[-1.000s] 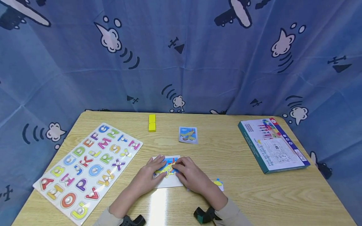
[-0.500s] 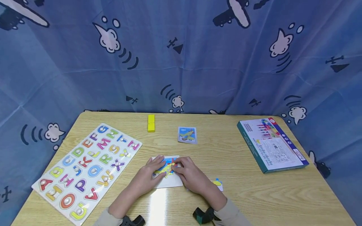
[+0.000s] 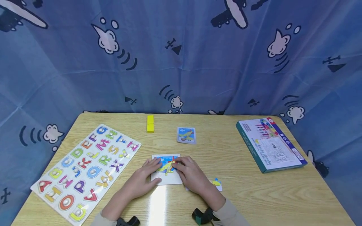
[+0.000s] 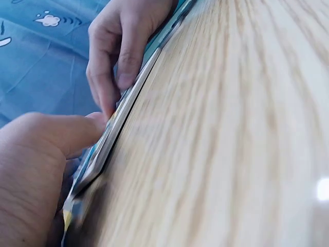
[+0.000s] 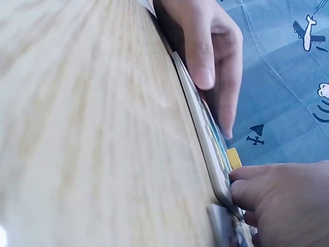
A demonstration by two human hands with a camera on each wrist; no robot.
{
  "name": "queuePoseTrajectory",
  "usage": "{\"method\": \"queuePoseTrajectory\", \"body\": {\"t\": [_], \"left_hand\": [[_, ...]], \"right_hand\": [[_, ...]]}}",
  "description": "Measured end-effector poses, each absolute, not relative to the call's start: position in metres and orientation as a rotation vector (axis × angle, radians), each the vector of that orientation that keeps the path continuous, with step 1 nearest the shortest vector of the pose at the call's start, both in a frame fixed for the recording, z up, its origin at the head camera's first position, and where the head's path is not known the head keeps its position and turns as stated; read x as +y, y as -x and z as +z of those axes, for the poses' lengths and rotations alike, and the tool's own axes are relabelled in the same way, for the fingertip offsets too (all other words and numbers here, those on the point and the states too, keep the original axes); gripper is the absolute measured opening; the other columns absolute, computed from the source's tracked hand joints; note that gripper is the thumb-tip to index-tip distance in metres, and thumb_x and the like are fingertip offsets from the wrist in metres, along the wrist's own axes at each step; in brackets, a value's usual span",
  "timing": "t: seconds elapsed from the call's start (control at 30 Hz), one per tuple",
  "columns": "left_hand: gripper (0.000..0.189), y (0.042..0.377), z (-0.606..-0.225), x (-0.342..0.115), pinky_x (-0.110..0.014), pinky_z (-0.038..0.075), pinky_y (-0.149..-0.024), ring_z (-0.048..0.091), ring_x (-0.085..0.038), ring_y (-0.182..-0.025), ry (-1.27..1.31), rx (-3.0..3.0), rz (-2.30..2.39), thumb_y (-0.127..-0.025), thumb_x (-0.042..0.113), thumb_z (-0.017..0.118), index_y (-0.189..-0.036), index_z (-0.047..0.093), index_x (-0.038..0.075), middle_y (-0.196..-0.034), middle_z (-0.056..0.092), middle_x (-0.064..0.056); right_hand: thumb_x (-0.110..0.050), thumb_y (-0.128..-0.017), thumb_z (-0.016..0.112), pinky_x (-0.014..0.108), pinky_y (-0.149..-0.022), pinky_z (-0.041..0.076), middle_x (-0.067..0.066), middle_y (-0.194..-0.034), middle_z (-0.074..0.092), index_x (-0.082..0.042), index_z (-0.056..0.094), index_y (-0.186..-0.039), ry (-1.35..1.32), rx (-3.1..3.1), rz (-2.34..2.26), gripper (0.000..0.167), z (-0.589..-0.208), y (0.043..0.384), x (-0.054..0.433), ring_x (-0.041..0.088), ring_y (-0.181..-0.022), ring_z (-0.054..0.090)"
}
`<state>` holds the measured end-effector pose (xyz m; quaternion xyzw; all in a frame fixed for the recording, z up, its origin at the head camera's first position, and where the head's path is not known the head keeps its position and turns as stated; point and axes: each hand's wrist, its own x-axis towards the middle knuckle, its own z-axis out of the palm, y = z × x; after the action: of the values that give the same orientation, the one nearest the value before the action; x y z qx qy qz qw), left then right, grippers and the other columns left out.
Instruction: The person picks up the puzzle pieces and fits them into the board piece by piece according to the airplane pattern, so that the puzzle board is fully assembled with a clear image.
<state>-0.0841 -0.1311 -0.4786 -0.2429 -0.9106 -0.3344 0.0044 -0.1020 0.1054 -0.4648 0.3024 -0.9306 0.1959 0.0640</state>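
A small white jigsaw board (image 3: 167,180) with a yellow airplane picture (image 3: 167,166) lies on the table in front of me. My left hand (image 3: 141,179) rests along its left side, fingers extended over the picture and thumb near the lower left edge. At the right side, my right hand (image 3: 193,175) bends its fingers, with fingertips and thumb gripping at a puzzle piece near the plane's red part; the piece is mostly covered. In the right wrist view, the thumb (image 5: 241,193) of that hand sits right at the board's edge. A loose yellow-and-blue puzzle piece (image 3: 217,184) lies beside the right wrist.
An alphabet peg board (image 3: 87,169) lies at left. Farther back are a yellow block (image 3: 150,124) and an airplane picture card (image 3: 186,135). At right lies a flat green-sided box (image 3: 271,144). A blue patterned curtain (image 3: 181,56) hangs behind the wooden table (image 3: 268,197).
My left hand has slid leftward off part of the picture, uncovering more of it. The board has shifted slightly back and straightened. My right hand has stayed nearly in place.
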Motion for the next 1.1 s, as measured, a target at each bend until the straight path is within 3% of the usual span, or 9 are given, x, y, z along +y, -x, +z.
{"method": "queuePoseTrajectory", "body": {"t": [0.23,0.57,1.1], "left_hand": [[0.059,0.082,-0.479,-0.140,-0.048,0.030,-0.114,0.035,-0.028,-0.138,0.819,-2.847,-0.955,-0.086,0.039,0.067,-0.136,0.053,0.013,-0.149,0.041,-0.002],[0.059,0.082,-0.479,-0.140,-0.049,0.030,-0.114,0.035,-0.029,-0.139,0.846,-2.858,-0.982,-0.085,0.040,0.067,-0.135,0.053,0.011,-0.149,0.040,-0.004],[0.060,0.083,-0.477,-0.141,-0.048,0.027,-0.116,0.034,-0.026,-0.140,0.852,-2.868,-1.023,-0.085,0.039,0.068,-0.135,0.053,0.010,-0.149,0.040,-0.004]], "right_hand": [[-0.017,-0.094,0.058,0.039,-0.102,0.047,-0.001,-0.126,0.058,-0.016,0.067,-0.121,-0.903,-2.825,0.636,0.028,-0.464,0.103,0.107,0.017,-0.119,0.051],[-0.023,-0.091,0.061,0.042,-0.105,0.044,0.000,-0.133,0.055,-0.013,0.051,-0.136,-0.963,-2.916,0.941,0.048,-0.457,0.093,0.129,0.019,-0.126,0.048],[-0.023,-0.082,0.073,0.031,-0.087,0.052,-0.012,-0.114,0.057,-0.020,0.067,-0.112,-0.988,-2.797,0.868,0.031,-0.465,0.064,0.163,0.009,-0.107,0.051]]}}
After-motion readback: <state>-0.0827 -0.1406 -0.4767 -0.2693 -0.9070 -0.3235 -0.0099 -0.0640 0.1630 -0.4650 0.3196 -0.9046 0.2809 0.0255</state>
